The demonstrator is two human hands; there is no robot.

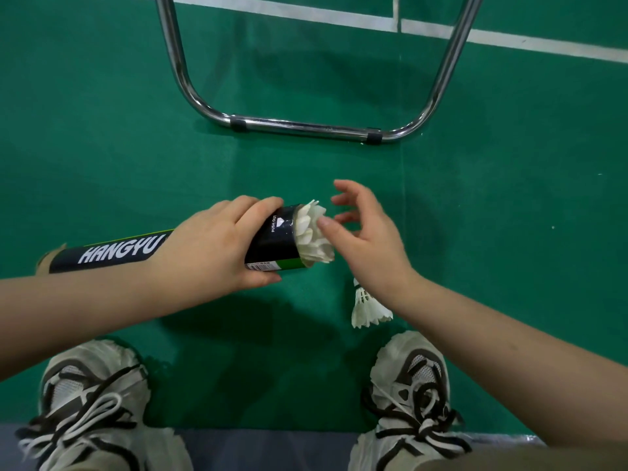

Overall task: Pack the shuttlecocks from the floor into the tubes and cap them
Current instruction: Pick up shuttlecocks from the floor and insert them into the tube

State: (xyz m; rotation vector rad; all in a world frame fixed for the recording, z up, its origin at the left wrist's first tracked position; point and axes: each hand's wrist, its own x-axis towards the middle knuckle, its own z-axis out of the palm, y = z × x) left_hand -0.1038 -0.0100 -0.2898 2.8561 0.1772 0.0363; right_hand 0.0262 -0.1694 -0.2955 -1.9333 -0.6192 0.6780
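My left hand (217, 241) grips a black and green shuttlecock tube (275, 239) near its open right end, holding it level above the floor. White feathers of a shuttlecock (314, 237) stick out of that open end. My right hand (365, 236) hovers at the mouth with fingers spread, and its thumb touches the feathers. Another white shuttlecock (368, 309) lies on the green floor under my right wrist, cork end pointing away from me. No cap is in view.
A chrome tubular chair or stand leg (306, 125) curves across the floor ahead. White court lines (373, 22) run at the top. My two white laced shoes (91, 402) stand on the floor at the bottom, one on each side.
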